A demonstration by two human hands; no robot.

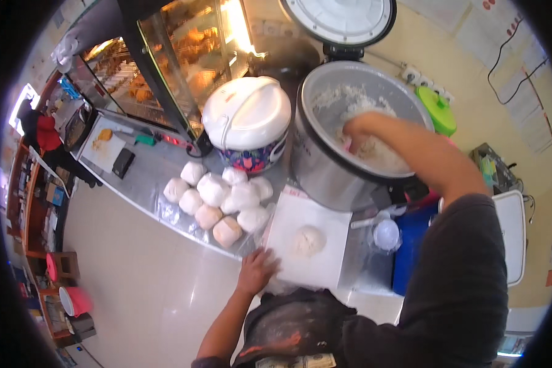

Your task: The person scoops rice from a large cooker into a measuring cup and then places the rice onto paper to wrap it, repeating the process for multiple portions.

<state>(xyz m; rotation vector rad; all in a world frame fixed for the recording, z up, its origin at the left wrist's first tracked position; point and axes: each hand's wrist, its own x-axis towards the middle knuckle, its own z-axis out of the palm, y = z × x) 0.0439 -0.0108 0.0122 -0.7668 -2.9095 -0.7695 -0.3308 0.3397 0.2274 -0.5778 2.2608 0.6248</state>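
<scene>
My right hand point(360, 130) reaches down into a large steel rice cooker point(325, 178) whose lid stands raised. Its fingers are curled near the white rice point(383, 147), and a bit of pink shows beneath them; what they hold is mostly hidden. My left hand point(257, 270) lies with fingers stretched out at the counter's front edge, beside a stack of white paper sheets point(288, 214). A rounded mound of rice point(308, 241) sits on the top sheet. To the left, several white paper-wrapped bundles point(214, 190) are piled together.
A white-lidded, flower-patterned container point(246, 116) stands behind the bundles. Beyond it is a lit glass display case point(184, 55) with fried food. Right of the paper are a small translucent cup point(386, 235) and a blue box point(406, 245). A person in red point(48, 132) stands far left.
</scene>
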